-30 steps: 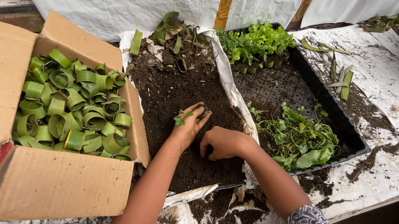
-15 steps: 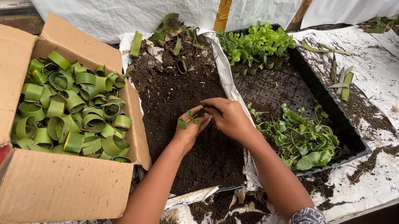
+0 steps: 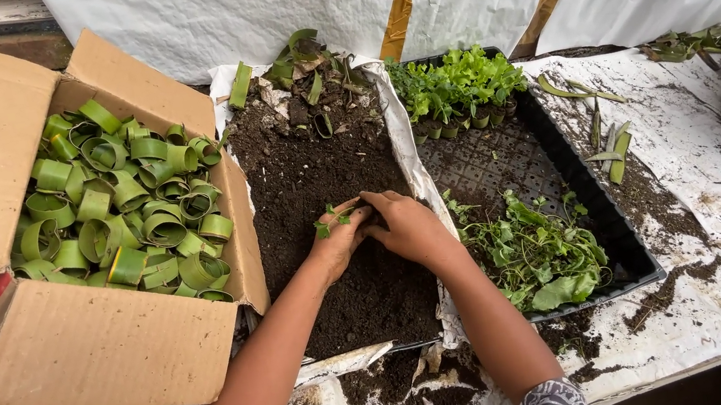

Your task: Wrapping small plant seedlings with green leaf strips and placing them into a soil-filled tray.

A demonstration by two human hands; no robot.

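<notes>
1. Cardboard box point(image 3: 68, 364), at 9 o'clock on the surface point(image 3: 694, 178): open, filled with green leaf rings point(image 3: 126, 215), springy-looking and probably light.
2. Soil bed point(image 3: 317, 171), centre: dark, loose and crumbly on white sheeting.
3. Left hand point(image 3: 336, 247): resting on the soil, fingers curled narrowly around the base of a small seedling point(image 3: 326, 222).
4. Seedling: at the middle of the bed, upright between both hands; judged soft, light and fragile, best held low at the stem base or root ball, never by the leaves.
5. Right hand point(image 3: 410, 225): fingers close together, meeting the left at the seedling.
6. Black tray point(image 3: 620, 229), at 3 o'clock: holds potted greens and loose uprooted seedlings point(image 3: 537, 252).
</notes>
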